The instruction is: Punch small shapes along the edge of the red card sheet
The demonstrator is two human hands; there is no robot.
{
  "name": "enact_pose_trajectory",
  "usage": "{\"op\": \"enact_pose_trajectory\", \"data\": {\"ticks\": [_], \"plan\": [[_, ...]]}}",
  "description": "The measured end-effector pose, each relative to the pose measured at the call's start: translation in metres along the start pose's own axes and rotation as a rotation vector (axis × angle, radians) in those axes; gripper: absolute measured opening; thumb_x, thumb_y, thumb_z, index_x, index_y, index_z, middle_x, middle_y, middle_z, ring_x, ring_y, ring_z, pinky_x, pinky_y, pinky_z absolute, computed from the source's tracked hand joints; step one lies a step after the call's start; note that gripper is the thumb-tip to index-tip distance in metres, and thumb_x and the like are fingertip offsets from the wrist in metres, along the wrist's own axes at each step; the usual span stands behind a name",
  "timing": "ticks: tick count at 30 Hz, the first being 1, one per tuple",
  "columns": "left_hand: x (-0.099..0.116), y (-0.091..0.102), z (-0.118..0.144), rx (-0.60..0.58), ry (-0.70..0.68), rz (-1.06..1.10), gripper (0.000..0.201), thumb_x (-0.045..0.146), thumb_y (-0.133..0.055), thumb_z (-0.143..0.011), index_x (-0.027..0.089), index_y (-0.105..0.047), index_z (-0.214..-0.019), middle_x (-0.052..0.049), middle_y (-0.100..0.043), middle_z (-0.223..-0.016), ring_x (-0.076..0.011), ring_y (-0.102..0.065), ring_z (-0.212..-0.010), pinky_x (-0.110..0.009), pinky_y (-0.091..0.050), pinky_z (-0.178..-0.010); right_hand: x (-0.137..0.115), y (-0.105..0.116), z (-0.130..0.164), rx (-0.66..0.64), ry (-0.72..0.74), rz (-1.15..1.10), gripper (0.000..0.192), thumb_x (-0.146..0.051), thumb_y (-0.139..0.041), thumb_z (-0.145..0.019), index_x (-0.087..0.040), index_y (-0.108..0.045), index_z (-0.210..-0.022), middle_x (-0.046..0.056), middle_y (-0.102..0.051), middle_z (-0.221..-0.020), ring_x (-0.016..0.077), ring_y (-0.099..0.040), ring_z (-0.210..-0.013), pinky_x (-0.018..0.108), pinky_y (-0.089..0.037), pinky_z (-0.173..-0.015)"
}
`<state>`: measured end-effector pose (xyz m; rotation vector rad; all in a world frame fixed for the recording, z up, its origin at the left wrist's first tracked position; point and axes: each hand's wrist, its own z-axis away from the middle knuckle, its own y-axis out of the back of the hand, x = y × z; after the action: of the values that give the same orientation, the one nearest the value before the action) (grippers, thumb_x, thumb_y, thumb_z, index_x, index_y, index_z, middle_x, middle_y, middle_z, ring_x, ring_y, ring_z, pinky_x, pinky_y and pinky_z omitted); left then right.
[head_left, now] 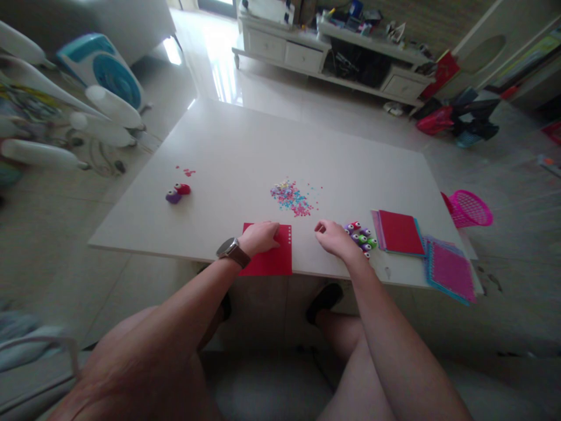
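- Flat red square sheet: under left hand; finger spread cannot be told.
- Row of round white spots: sheet's right edge, axis pointing away; left hand nearer.
- Right hand: right of sheet, apart; fingers curled, grip unclear.

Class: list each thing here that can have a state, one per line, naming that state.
Red sheet, flat, holes near its right edge
Left hand, resting on the red sheet
Right hand, fingers curled, hold unclear
Coloured dots, loosely scattered
Eyed pieces by right hand, clustered
Red-topped stack, slightly fanned
Wristwatch, worn
Cabinet drawers, shut
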<state>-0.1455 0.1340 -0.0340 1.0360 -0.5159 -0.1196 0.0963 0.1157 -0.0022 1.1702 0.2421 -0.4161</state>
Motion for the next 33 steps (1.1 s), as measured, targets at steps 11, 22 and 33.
{"op": "enact_pose_trajectory", "data": {"ticks": [11,22,33], "plan": [[0.000,0.002,0.000,-0.001,-0.008,0.008,0.019,0.030,-0.070,-0.086,0.021,-0.068,-0.102,-0.009,-0.076,-0.108,-0.0258,-0.070,-0.098,-0.033,-0.048,-0.077,0.015,0.009,0.004,-0.001,-0.146,0.201,0.016,-0.022,-0.059,-0.093,-0.017,-0.074,-0.095,0.013,-0.079,-0.091,0.0239,-0.071,-0.087,0.029,-0.042,-0.071],[0.002,0.003,0.000,-0.009,-0.023,0.046,0.022,0.028,-0.070,-0.086,0.019,-0.069,-0.107,-0.010,-0.076,-0.111,-0.0259,-0.071,-0.102,-0.032,-0.052,-0.083,-0.002,-0.007,0.004,-0.086,0.024,0.122,0.012,-0.025,-0.062,-0.095,-0.019,-0.072,-0.092,0.010,-0.079,-0.100,0.0213,-0.071,-0.091,0.026,-0.045,-0.076],[-0.082,0.058,0.025,0.486,0.588,0.155,0.053,0.036,-0.060,-0.094,0.019,-0.054,-0.143,-0.019,-0.057,-0.147,-0.0328,-0.055,-0.138,-0.044,-0.048,-0.112,0.036,-0.005,-0.011,0.051,-0.120,0.332,0.038,-0.039,-0.061,-0.098,-0.010,-0.071,-0.121,0.021,-0.074,-0.112,0.0299,-0.071,-0.106,0.033,-0.049,-0.088]]}}
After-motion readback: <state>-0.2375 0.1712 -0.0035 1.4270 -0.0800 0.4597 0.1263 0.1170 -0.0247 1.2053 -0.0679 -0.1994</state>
